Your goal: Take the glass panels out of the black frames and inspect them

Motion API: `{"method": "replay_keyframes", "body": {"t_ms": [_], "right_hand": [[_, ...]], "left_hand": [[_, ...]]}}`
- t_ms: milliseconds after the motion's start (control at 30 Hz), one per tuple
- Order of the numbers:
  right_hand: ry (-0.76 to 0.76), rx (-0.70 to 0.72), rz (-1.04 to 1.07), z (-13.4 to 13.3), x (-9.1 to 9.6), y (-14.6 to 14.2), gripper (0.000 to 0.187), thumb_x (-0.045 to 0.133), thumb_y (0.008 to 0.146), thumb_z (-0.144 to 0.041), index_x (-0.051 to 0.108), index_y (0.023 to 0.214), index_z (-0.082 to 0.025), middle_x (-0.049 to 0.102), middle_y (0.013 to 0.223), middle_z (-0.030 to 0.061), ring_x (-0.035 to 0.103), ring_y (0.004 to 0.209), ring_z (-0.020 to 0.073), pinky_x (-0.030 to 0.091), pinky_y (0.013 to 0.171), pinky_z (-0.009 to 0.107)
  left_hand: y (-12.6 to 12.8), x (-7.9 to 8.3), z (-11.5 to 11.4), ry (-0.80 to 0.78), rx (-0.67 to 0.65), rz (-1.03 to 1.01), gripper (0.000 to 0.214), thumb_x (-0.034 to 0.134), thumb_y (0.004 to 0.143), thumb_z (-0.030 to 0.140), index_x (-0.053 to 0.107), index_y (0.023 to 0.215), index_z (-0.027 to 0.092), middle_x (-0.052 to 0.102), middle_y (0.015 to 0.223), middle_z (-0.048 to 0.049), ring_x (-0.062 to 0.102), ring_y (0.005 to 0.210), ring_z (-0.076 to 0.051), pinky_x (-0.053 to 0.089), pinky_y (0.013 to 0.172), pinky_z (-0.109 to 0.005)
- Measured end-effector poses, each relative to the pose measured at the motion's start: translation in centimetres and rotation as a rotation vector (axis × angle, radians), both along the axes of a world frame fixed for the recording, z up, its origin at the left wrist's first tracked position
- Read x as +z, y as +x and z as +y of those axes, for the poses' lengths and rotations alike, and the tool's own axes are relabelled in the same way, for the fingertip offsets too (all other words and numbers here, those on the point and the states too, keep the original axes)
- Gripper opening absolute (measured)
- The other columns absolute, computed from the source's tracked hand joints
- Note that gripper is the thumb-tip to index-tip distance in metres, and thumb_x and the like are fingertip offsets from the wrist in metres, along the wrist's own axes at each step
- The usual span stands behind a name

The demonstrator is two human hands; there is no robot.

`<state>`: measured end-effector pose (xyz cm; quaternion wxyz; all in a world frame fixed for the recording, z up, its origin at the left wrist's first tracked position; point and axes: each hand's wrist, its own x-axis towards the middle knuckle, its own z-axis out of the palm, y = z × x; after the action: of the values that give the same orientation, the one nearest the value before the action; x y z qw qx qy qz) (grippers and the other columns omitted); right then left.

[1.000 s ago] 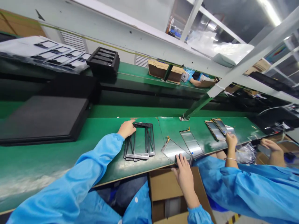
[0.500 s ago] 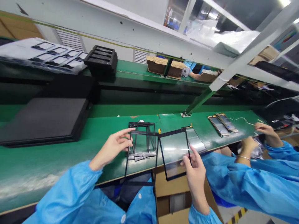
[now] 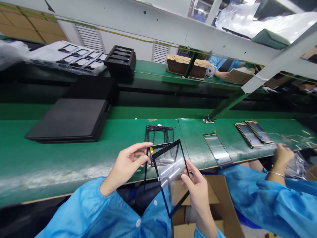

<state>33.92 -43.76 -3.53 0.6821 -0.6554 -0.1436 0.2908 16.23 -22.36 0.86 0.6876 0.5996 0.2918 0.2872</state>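
My left hand [image 3: 130, 164] pinches a thin black rectangular frame [image 3: 145, 178] by its upper left corner. In my right hand [image 3: 196, 190] is a clear glass panel with a black border [image 3: 170, 177], gripped at its right edge and tilted. The panel overlaps the frame from the front, hiding much of it; whether they touch I cannot tell. A small yellow tab [image 3: 151, 150] shows by the panel's upper left corner. Behind them, several more black frames [image 3: 159, 128] lie stacked on the green bench [image 3: 123, 130].
Another glass panel [image 3: 218, 150] lies right, with stacked panels [image 3: 255, 134] beyond. Black boards [image 3: 76, 115] are piled left, below black trays [image 3: 120, 61]. A green-white post [image 3: 228, 105] rises from the bench. An open cardboard box [image 3: 220, 195] stands below. A co-worker's hand [image 3: 282, 158] is at far right.
My right hand has brought the glass panel left, over the frame in my left hand. The view has shifted, and a panel on the bench behind is now uncovered.
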Motion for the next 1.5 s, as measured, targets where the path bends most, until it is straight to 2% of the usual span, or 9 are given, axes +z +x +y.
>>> {"method": "replay_keyframes", "body": {"t_ms": [433, 567, 700, 833, 1033, 1233, 1500], "right_hand": [[0.0, -0.014, 0.015, -0.4, 0.2, -0.2, 0.058, 0.093, 0.075, -0.041, 0.079, 0.128, -0.022, 0.072, 0.084, 0.003, 0.058, 0.056, 0.0119, 0.049, 0.044, 0.021], [-0.006, -0.016, -0.014, -0.3, 0.1, -0.4, 0.056, 0.091, 0.078, -0.042, 0.078, 0.129, -0.023, 0.072, 0.085, 0.0028, 0.059, 0.057, 0.0125, 0.049, 0.046, 0.022], [-0.023, -0.052, -0.061, -0.2, -0.2, -1.1, 0.055, 0.088, 0.081, -0.042, 0.077, 0.132, -0.026, 0.077, 0.102, 0.0066, 0.068, 0.073, 0.0172, 0.058, 0.058, 0.027], [-0.02, -0.087, -0.088, 0.2, -0.1, -2.0, 0.054, 0.088, 0.081, -0.041, 0.077, 0.132, -0.026, 0.077, 0.119, 0.0096, 0.073, 0.093, 0.0223, 0.064, 0.076, 0.032], [-0.002, -0.068, -0.083, 0.5, 0.5, -2.7, 0.055, 0.089, 0.083, -0.038, 0.076, 0.135, -0.025, 0.075, 0.103, 0.0059, 0.07, 0.08, 0.0168, 0.063, 0.072, 0.028], [-0.028, -0.049, -0.059, 0.5, 0.9, -3.2, 0.06, 0.088, 0.084, -0.038, 0.071, 0.141, -0.024, 0.07, 0.098, 0.0044, 0.066, 0.072, 0.0151, 0.057, 0.055, 0.022], [-0.079, -0.044, -0.164, 0.6, 0.7, -3.6, 0.058, 0.082, 0.089, -0.041, 0.069, 0.143, -0.023, 0.069, 0.104, 0.0069, 0.07, 0.082, 0.0188, 0.062, 0.066, 0.028]], "left_hand": [[0.0, -0.6, -0.5, -0.031, 0.038, -0.034, 0.042, 0.087, 0.081, 0.031, 0.082, 0.122, 0.021, 0.078, 0.089, -0.0076, 0.074, 0.07, -0.023, 0.066, 0.064, -0.033], [0.0, -0.3, -0.8, -0.017, 0.05, -0.024, 0.04, 0.088, 0.079, 0.029, 0.084, 0.119, 0.023, 0.078, 0.087, -0.0071, 0.075, 0.073, -0.023, 0.066, 0.064, -0.03], [0.3, 0.0, -1.3, -0.037, 0.031, -0.058, 0.041, 0.088, 0.08, 0.029, 0.084, 0.121, 0.023, 0.078, 0.085, -0.006, 0.074, 0.067, -0.019, 0.064, 0.062, -0.027], [0.4, 0.0, -1.5, -0.127, 0.017, -0.088, 0.05, 0.09, 0.081, 0.035, 0.081, 0.127, 0.019, 0.079, 0.081, -0.0069, 0.073, 0.065, -0.018, 0.064, 0.06, -0.026], [0.2, -0.4, -1.7, -0.228, 0.024, -0.148, 0.052, 0.093, 0.081, 0.035, 0.08, 0.129, 0.021, 0.079, 0.084, -0.0063, 0.076, 0.07, -0.017, 0.064, 0.06, -0.022], [0.6, -0.7, -1.7, -0.28, 0.031, -0.175, 0.051, 0.092, 0.083, 0.03, 0.079, 0.131, 0.024, 0.077, 0.092, -0.0056, 0.079, 0.079, -0.02, 0.067, 0.062, -0.023], [0.5, -1.1, -2.0, -0.3, 0.062, -0.184, 0.053, 0.092, 0.083, 0.03, 0.076, 0.133, 0.026, 0.078, 0.104, -0.0085, 0.08, 0.091, -0.026, 0.068, 0.061, -0.027]]}}
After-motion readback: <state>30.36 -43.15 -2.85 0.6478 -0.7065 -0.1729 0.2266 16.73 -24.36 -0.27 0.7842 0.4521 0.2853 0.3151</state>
